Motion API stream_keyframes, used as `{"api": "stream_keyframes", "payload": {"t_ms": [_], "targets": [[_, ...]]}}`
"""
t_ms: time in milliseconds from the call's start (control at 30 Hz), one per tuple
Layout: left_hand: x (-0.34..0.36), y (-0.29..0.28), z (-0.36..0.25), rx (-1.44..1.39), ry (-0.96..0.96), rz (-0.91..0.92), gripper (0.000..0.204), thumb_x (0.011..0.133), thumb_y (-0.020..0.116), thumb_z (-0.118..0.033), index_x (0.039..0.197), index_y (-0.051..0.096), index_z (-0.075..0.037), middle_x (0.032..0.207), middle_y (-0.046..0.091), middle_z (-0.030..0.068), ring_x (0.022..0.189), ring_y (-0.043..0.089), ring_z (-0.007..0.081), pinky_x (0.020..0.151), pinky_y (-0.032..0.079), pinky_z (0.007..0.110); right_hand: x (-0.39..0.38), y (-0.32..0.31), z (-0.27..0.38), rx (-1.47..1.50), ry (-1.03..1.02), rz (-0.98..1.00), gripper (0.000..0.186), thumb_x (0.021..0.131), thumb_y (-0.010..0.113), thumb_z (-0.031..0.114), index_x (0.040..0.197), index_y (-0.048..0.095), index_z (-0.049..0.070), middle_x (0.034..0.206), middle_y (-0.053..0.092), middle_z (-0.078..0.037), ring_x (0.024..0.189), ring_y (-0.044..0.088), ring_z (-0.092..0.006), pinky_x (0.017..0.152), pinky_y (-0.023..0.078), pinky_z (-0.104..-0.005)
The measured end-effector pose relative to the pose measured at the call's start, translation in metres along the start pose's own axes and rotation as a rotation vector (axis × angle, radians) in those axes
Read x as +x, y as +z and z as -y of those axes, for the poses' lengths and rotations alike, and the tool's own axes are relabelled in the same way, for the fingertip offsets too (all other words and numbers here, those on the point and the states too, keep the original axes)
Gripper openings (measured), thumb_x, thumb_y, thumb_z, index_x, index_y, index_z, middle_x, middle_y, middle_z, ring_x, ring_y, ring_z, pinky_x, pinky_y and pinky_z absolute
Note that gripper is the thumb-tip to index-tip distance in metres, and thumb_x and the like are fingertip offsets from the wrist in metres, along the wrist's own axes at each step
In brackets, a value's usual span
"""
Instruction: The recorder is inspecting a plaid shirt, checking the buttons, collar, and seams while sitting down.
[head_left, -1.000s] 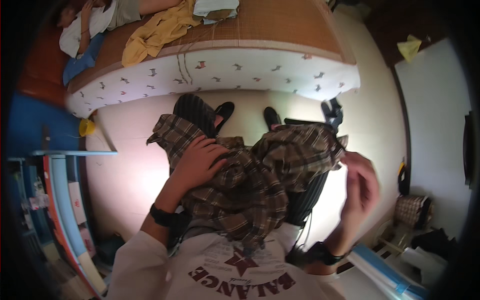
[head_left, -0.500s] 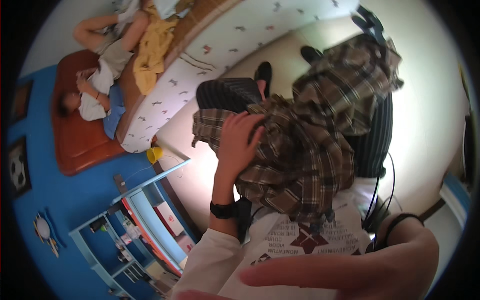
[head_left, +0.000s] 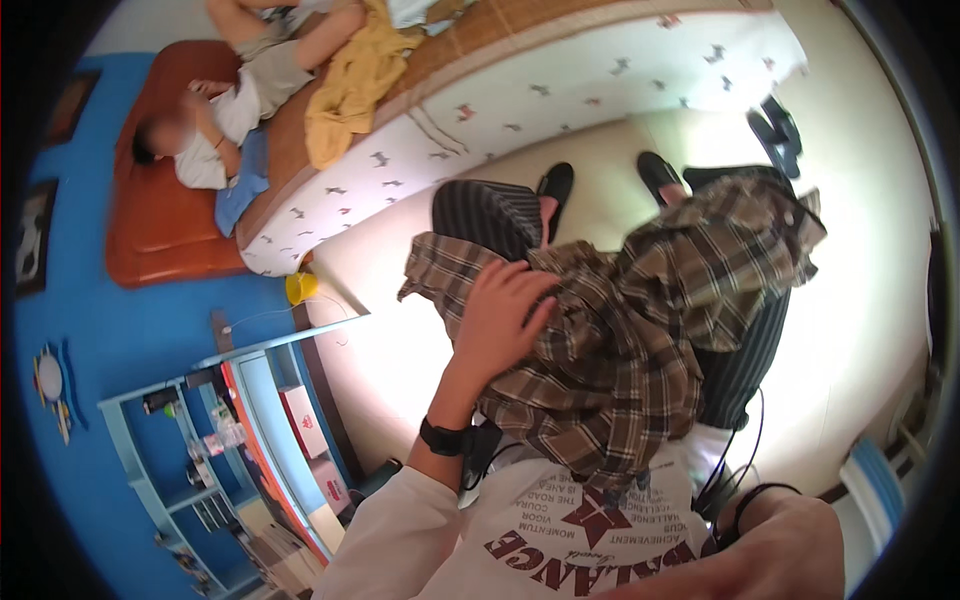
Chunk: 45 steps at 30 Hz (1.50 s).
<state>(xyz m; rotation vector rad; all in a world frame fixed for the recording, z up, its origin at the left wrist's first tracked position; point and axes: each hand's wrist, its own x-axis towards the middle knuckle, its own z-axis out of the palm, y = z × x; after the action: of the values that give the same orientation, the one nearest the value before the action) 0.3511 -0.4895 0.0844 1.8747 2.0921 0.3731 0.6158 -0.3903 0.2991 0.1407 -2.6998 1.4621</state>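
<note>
Far left, wall side: a blue shelf unit (head_left: pixel 215 450) stands against the blue wall, its shelves crowded with small items too small to tell apart.
Upper left: a person (head_left: pixel 225 95) lies on the bed (head_left: pixel 520 100), head toward an orange-brown headboard cushion (head_left: pixel 150 240); a yellow cloth (head_left: pixel 345 85) is draped over the mattress edge just beside them.
Bed side: white fabric with small dark animal prints runs along the curved mattress edge.
Floor by the bed: a small yellow object (head_left: pixel 300 288) sits at the foot of the mattress, near the shelf unit.
Left hand (head_left: pixel 500 320): fingers spread and curved, palm pressed flat on the plaid shirt, gripping a fold loosely; a black watch (head_left: pixel 442 437) circles the wrist.
Plaid shirt (head_left: pixel 630 350): brown and cream checks, bunched across the wearer's lap and striped trousers (head_left: pixel 485 215), one sleeve trailing left, the other end spread to the right.
Feet: 2 dark slippers (head_left: pixel 555 185) point toward the bed.
Right hand (head_left: pixel 790 545): at the lower edge, blurred and very close to the camera, apart from the shirt; I cannot tell how far it is open, and nothing shows in it.
Upper right: a dark object (head_left: pixel 778 125) lies on the pale floor.
</note>
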Motion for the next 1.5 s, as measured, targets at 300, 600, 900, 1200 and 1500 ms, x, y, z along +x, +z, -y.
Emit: {"api": "stream_keyframes", "payload": {"t_ms": [300, 600, 900, 1200, 1500], "targets": [[0.000, 0.002, -0.006, -0.040, 0.007, 0.020, 0.028, 0.096, 0.064, -0.023, 0.122, 0.067, -0.013, 0.122, 0.069, 0.0079, 0.126, 0.056, 0.0314, 0.116, 0.033, 0.048, 0.008, 0.002, 0.007, -0.001, -0.034, 0.034, 0.038, 0.078, 0.071, 0.010, 0.116, 0.069, 0.018, 0.114, 0.063, -0.005, 0.106, 0.056, -0.0303, 0.094, 0.045, -0.0426], [0.029, 0.007, -0.018, -0.072, 0.076, 0.021, 0.028, 0.095, 0.064, -0.022, 0.121, 0.068, -0.013, 0.120, 0.070, 0.0086, 0.124, 0.058, 0.0330, 0.115, 0.034, 0.050, 0.023, -0.006, 0.007, 0.043, -0.029, -0.042, 0.038, 0.079, 0.070, 0.009, 0.116, 0.069, 0.016, 0.117, 0.063, -0.007, 0.110, 0.055, -0.0318, 0.097, 0.044, -0.0432], [0.007, 0.003, -0.002, -0.045, 0.018, 0.002, 0.026, 0.096, 0.064, -0.023, 0.120, 0.069, -0.013, 0.120, 0.070, 0.0072, 0.125, 0.057, 0.0326, 0.114, 0.035, 0.049, 0.011, -0.008, -0.012, 0.091, 0.016, 0.015, 0.038, 0.080, 0.069, 0.009, 0.117, 0.069, 0.015, 0.120, 0.063, -0.008, 0.114, 0.055, -0.0332, 0.100, 0.043, -0.0438], [0.005, 0.005, -0.008, -0.069, 0.023, -0.016, 0.027, 0.096, 0.064, -0.023, 0.120, 0.069, -0.013, 0.121, 0.069, 0.0072, 0.125, 0.057, 0.0299, 0.116, 0.034, 0.048, 0.009, -0.020, -0.010, 0.031, 0.049, 0.024, 0.038, 0.081, 0.068, 0.009, 0.118, 0.069, 0.013, 0.124, 0.062, -0.010, 0.118, 0.055, -0.0347, 0.102, 0.043, -0.0444], [0.009, 0.008, -0.010, -0.064, 0.015, -0.022, 0.026, 0.095, 0.065, -0.022, 0.119, 0.069, -0.013, 0.121, 0.070, 0.0063, 0.124, 0.058, 0.0320, 0.113, 0.036, 0.049, 0.036, -0.003, -0.017, 0.060, -0.088, 0.007, 0.038, 0.082, 0.067, 0.008, 0.119, 0.068, 0.012, 0.127, 0.062, -0.011, 0.122, 0.054, -0.0361, 0.105, 0.042, -0.0450]]}}
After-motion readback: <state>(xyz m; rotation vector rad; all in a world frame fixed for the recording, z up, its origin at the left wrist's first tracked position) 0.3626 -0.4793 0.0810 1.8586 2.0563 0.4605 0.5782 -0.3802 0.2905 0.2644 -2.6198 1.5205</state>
